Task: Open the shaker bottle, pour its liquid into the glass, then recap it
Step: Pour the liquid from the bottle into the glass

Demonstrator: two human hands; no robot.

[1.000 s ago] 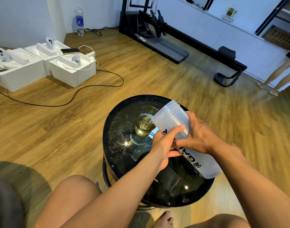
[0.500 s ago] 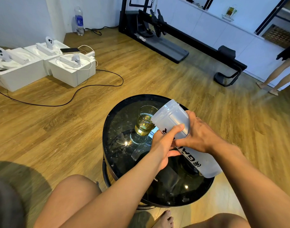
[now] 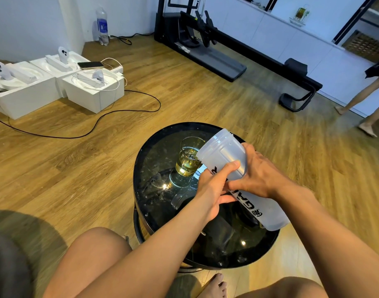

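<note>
A translucent shaker bottle (image 3: 223, 151) with black lettering is tipped steeply, its open mouth over the rim of a clear glass (image 3: 189, 161). The glass holds yellow liquid and stands on a round black glass table (image 3: 154, 160). My left hand (image 3: 214, 188) grips the bottle's middle from the near side, thumb along its top. My right hand (image 3: 259, 175) wraps the bottle from the right. The bottle's base points toward me, lower right. The cap is not clearly visible; a dark shape lies under the bottle on the table.
White foam boxes (image 3: 91, 93) with controllers, a phone and a black cable (image 3: 119, 112) lie on the wood floor at left. A black exercise machine (image 3: 227, 61) stands behind. A person's legs (image 3: 369, 97) are at the far right. My knees flank the table.
The bottle and both hands have barely shifted, staying tipped over the glass. The person at the far right has moved slightly.
</note>
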